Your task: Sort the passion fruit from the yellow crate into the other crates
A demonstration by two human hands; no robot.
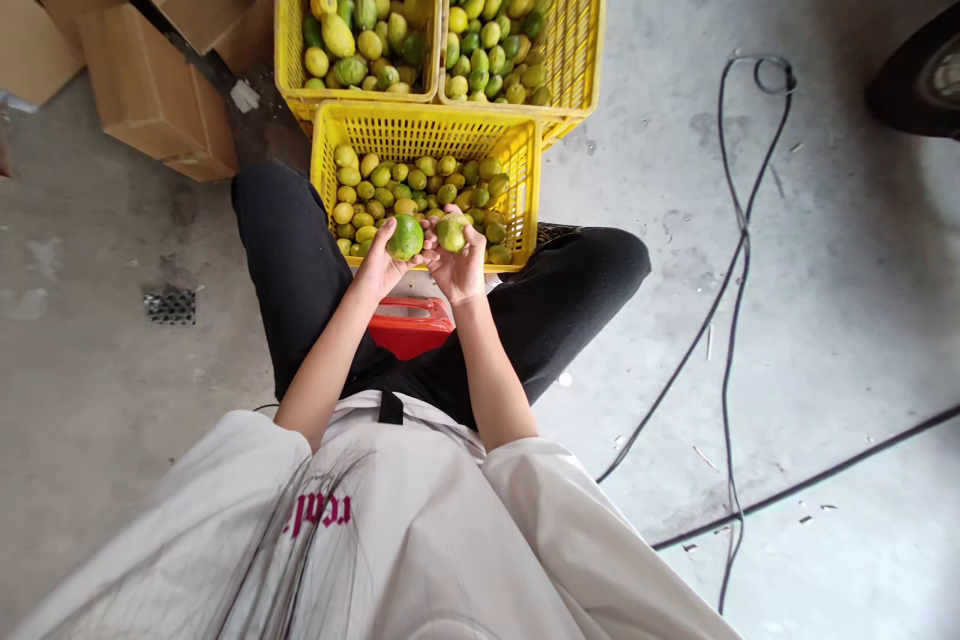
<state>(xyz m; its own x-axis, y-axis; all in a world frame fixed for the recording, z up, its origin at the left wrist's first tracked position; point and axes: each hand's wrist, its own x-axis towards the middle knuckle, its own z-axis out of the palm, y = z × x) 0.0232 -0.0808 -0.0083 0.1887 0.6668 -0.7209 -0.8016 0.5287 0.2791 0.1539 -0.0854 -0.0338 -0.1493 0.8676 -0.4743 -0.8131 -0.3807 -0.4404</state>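
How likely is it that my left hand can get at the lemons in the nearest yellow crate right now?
Probably yes: your left hand is above the near side of the open-topped crate, close to the lemons. Its fingers hold a green lime, though, so they'd likely need freeing.

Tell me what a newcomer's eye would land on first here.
Probably the three yellow crates of green and yellow fruit: the near crate between the knees, the far-left crate and far-right crate beyond it. Next, the bright green fruit in the left hand and the paler one in the right hand, above the near crate.
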